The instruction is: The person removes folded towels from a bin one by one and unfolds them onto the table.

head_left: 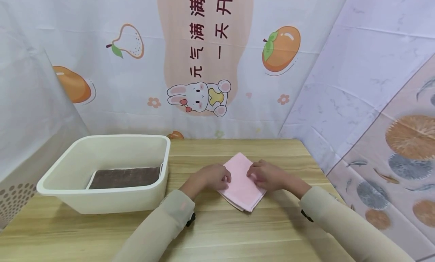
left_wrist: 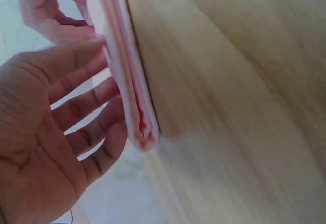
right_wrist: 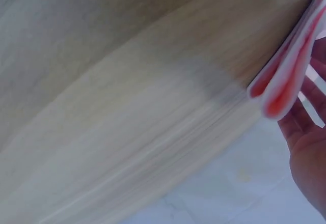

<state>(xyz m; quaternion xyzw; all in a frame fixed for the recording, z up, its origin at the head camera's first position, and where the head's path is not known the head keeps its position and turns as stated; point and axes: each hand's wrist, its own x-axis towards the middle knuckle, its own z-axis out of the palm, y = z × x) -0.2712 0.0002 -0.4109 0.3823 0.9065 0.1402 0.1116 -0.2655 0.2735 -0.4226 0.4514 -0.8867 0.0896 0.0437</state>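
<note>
A pink towel (head_left: 240,181), folded into a compact layered rectangle, lies on the wooden table with one corner pointing away from me. My left hand (head_left: 215,176) is at its left side, loosely bent fingers touching the top layer. From the opposite side, my right hand (head_left: 267,176) rests its fingers on the towel's right part. The left wrist view shows the stacked edge of the towel (left_wrist: 126,66), fingertips against its upper face and none beneath. Rounded folds of the towel (right_wrist: 288,81) appear in the right wrist view, beside the partly cropped right hand (right_wrist: 310,142).
To the left stands a cream plastic basin (head_left: 112,201) with a dark brown, white-edged flat item (head_left: 125,178) inside. The wooden table (head_left: 217,235) extends around the towel. Printed curtains (head_left: 136,84) hang behind and along both sides.
</note>
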